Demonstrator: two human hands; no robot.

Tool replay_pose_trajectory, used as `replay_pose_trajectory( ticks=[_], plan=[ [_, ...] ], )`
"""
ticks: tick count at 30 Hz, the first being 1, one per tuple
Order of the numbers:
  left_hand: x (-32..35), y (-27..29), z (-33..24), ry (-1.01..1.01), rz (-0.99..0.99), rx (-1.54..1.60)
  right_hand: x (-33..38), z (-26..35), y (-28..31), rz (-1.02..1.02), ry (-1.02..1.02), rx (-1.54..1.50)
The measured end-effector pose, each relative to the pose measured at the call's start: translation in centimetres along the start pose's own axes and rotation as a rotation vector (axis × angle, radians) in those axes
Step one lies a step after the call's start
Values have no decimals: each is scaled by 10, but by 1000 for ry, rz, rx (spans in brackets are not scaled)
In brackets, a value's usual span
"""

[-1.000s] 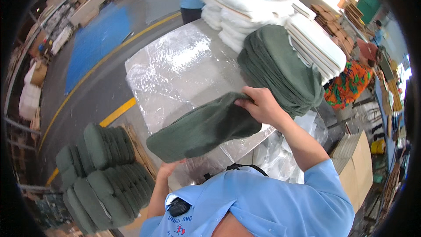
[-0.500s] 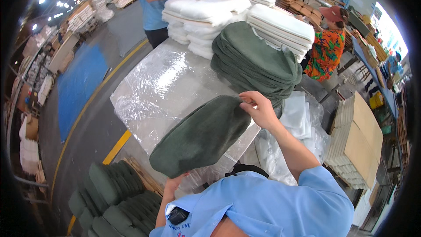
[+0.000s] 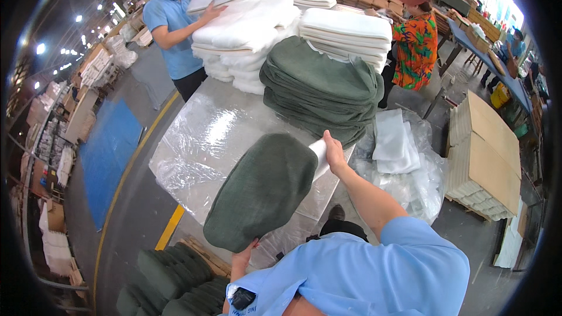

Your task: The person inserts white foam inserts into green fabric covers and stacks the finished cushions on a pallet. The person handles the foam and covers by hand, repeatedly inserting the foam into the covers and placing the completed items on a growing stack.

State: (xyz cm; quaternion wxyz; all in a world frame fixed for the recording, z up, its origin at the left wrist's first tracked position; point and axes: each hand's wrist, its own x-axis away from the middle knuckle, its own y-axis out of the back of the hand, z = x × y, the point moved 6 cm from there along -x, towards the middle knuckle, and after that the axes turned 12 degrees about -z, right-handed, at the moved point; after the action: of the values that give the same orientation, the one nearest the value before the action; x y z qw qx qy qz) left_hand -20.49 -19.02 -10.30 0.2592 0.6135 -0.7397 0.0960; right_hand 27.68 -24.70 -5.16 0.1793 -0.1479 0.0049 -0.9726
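Observation:
A dark green, rounded fabric cushion cover is held tilted above the plastic-wrapped table. My left hand grips its lower edge from beneath; part of the fingers is hidden by the fabric. A piece of white padding sticks out at the cover's right end. My right hand is closed on that padding, thumb upward. Just beyond the right hand stands a stack of green covers.
White padding stacks stand at the table's far side, where a co-worker handles one sheet. Filled green cushions lie low at the left. Flattened cardboard and plastic bags with white sheets are at the right. Another person sits beyond.
The cover has turned its broad face more toward me. White padding now shows between it and my right hand. The co-worker has lifted a white sheet leftward.

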Motion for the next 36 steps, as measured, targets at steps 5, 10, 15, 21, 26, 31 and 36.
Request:
replay_pose_trajectory(
  ticks=[5,10,15,21,26,31,36],
  plan=[
    [38,10,5,-97,-220,115,1,0,-10,108,-20,-113],
    [78,18,33,1,-366,75,18,-10,-3,212,5,-130],
    [101,-4,54,129,-364,11,11,-22,3,304,37,171],
    [105,-18,43,184,-345,-35,6,1,33,200,257,137],
    [96,-11,52,200,-327,-33,56,-53,76,598,-264,96],
    [81,-6,42,182,-278,-71,132,-72,60,850,-615,2],
    [73,8,55,197,-256,-99,151,-78,43,978,-882,-436]
  ],
)
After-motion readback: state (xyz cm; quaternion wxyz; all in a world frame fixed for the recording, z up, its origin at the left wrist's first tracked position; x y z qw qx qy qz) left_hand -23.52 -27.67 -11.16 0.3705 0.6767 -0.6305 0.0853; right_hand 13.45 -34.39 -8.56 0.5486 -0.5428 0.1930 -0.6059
